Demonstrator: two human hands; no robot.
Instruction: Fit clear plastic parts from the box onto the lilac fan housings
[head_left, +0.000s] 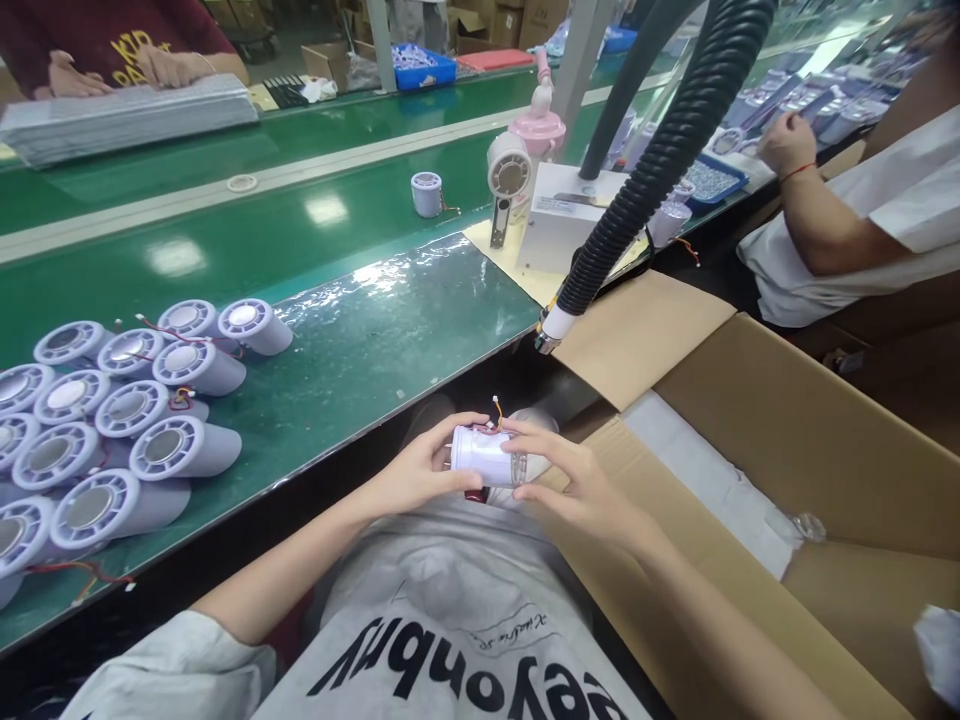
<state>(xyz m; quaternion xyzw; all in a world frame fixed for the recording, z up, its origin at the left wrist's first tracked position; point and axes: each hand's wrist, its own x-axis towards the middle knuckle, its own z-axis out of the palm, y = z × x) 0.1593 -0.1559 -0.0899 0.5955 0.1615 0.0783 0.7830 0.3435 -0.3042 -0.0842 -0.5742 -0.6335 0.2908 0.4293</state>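
Both hands hold one white cylindrical fan housing (482, 455) over my lap, just below the table's edge. My left hand (420, 470) grips its left end, fingers curled round it. My right hand (577, 480) closes over its right end from above, fingertips on the clear end piece. Thin red and orange wires with a small connector (496, 404) stick up from the housing. On the green table to the left lies a pile of several similar white housings (127, 420), their grilled ends facing up.
An open cardboard box (787, 450) stands to my right. A black ribbed hose (675, 140) hangs over a white machine (562, 215). A single housing (426, 193) sits further back. One person (847, 200) works at the right, another's hands (112, 70) rest far left.
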